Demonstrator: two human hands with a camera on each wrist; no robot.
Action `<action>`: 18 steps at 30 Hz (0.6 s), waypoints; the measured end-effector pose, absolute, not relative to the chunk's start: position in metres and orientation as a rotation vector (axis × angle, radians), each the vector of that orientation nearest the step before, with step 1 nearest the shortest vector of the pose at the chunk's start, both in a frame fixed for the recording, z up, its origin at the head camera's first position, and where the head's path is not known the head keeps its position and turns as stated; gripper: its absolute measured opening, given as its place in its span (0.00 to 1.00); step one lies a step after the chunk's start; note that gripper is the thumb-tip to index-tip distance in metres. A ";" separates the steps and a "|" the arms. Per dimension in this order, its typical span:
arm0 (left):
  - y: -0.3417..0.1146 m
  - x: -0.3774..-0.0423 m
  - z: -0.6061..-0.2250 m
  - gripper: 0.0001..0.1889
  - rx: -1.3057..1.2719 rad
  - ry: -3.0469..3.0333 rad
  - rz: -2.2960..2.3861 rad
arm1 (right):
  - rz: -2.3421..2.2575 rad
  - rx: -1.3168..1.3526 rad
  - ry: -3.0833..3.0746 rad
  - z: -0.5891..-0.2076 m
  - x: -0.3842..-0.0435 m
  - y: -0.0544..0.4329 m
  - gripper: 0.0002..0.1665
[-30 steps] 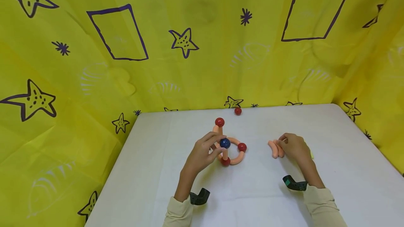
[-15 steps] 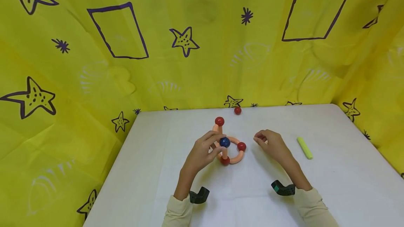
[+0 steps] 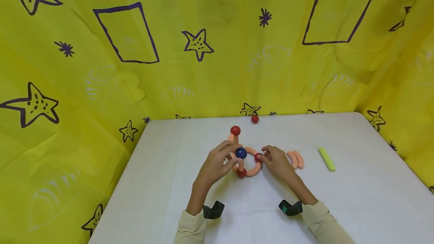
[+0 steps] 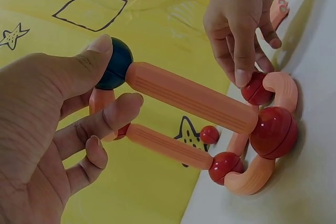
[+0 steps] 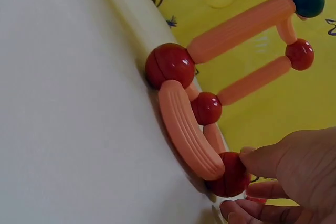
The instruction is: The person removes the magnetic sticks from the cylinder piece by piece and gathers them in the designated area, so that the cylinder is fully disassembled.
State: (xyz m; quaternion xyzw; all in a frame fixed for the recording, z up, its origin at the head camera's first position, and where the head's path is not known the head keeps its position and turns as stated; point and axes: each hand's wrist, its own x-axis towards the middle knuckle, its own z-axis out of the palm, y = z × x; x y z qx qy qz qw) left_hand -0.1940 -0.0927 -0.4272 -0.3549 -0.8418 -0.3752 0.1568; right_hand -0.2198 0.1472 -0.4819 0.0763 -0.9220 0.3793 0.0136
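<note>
A magnetic ball-and-stick frame stands on the table. Its base is a ring of curved orange sticks (image 5: pixel 191 135) joined by red balls; straight orange sticks (image 4: pixel 191 98) rise from two of these. One upright carries a blue ball (image 3: pixel 241 153), the other a red top ball (image 3: pixel 235 130), with a curved stick linking them. Thumb and fingers of my left hand (image 3: pixel 215 165) pinch the blue ball. My right hand (image 3: pixel 277 163) pinches the red ball (image 5: pixel 233 174) on the ring's right side, thumb on its near face. In the head view, my left hand partly hides the frame's left part.
Two loose curved orange sticks (image 3: pixel 299 159) lie side by side just right of my right hand. Farther right is a yellow-green stick (image 3: pixel 327 159). A loose red ball (image 3: pixel 255 119) sits at the white table's (image 3: pixel 176 153) back edge, before the yellow curtain (image 3: pixel 217 78).
From the loose curved sticks, my right hand has moved left to the ring's right red ball, uncovering the sticks and the yellow-green stick. My left hand stays on the blue ball.
</note>
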 end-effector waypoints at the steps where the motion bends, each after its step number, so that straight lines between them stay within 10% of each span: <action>1: -0.092 -0.194 -0.428 0.20 -1.018 -2.407 -1.077 | 1.189 0.244 -2.866 -0.483 -0.220 0.146 0.22; 18: -0.092 -0.195 -0.429 0.22 -1.036 -2.372 -1.089 | 1.083 0.306 -2.845 -0.484 -0.221 0.139 0.19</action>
